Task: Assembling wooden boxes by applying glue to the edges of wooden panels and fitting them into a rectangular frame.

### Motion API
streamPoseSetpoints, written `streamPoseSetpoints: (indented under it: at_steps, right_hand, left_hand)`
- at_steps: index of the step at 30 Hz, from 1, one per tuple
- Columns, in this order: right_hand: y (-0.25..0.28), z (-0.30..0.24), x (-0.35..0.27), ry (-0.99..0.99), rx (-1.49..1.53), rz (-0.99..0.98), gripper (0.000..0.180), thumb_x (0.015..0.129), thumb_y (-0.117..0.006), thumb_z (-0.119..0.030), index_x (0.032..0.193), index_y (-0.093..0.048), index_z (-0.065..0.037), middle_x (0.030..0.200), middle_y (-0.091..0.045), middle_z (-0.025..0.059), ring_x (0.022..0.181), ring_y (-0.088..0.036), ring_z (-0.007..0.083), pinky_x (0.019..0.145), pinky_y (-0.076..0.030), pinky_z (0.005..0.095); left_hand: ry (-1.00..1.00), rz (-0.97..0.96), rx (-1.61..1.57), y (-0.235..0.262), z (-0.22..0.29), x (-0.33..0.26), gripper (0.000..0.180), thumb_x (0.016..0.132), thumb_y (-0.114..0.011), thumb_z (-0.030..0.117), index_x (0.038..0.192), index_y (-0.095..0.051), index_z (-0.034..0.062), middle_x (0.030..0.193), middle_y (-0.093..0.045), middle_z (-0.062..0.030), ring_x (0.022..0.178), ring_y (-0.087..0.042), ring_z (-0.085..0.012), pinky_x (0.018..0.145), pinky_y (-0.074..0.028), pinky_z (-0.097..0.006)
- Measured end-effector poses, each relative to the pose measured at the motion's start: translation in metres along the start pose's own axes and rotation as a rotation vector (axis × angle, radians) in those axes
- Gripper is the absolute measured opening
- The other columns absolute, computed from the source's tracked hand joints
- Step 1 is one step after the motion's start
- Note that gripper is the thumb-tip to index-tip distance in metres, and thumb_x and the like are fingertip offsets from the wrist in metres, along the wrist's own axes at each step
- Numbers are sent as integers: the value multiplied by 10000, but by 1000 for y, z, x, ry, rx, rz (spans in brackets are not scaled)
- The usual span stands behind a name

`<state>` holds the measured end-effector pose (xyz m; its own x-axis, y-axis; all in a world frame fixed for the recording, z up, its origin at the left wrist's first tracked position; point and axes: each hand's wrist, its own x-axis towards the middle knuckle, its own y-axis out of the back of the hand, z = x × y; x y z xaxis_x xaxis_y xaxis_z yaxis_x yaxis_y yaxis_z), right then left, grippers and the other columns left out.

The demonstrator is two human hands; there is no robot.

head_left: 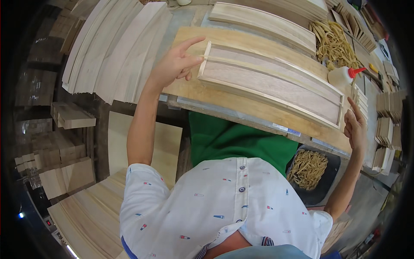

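A long, shallow wooden tray frame lies on a light wooden board on the workbench. Lengthwise over it runs a pale yellowish band, stretched from one short end to the other. At the left end is my left hand, index finger and thumb apart, the thumb tip touching the frame's end by the band. My right hand is just beyond the right end, index finger stretched out and the others partly bent. Nothing shows in either hand.
A white glue bottle with a red tip lies behind the frame's right end. Yellowish bands are heaped at the back; more fill a dark bin below. Wooden boards are stacked at left, narrow panels at the back.
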<state>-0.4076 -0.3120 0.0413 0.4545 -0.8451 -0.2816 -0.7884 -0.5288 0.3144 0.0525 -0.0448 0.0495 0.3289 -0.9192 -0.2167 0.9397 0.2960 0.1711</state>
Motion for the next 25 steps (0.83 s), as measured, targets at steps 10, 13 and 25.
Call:
streamPoseSetpoints:
  at_steps: [10,13,25]
  right_hand:
    - [3,15,24,-36,233,-136,394,1015,-464,-185,1389,-465,-59,686,-461,-43,407,-262,-7,339,-218,168]
    - [-1,20,35,-34,310,-91,316,1012,-470,-174,1287,-534,-33,665,-470,-40,391,-276,1,327,-239,173]
    - [-7,28,58,13,385,-102,191,966,-555,-154,1077,-591,-3,586,-526,-5,350,-344,26,303,-339,196]
  left_hand:
    - [104,-45,-133,-1,1,22,492,954,-541,154,1403,-415,-2,503,-349,87,364,-331,-26,425,-428,-218]
    - [88,34,-231,-1,-9,32,394,957,-530,132,1318,-503,-26,512,-373,77,362,-349,-28,394,-408,-207]
    - [101,-13,-840,3,-56,64,236,964,-521,108,1141,-556,-43,519,-387,61,342,-329,-49,328,-298,-211]
